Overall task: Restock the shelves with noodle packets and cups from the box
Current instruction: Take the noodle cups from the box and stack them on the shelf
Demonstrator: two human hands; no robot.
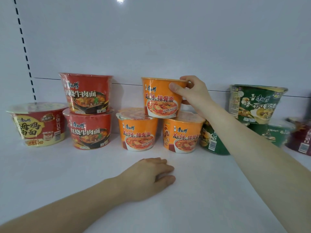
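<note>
On upper orange cup [159, 98]: right hand [193, 94]

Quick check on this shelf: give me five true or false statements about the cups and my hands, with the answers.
1. The right hand grips the top orange cup at its rim. True.
2. The top orange cup sits on a single cup. False: it straddles two, the lower left orange cup and the lower right orange cup.
3. The left hand holds a red cup. False: it rests on the white shelf and holds nothing.
4. The upper red cup is stacked on the lower red cup, left of the orange ones. True.
5. The upper green cup stands at the far left. False: it is on the right; the red and yellow cup is far left.
</note>
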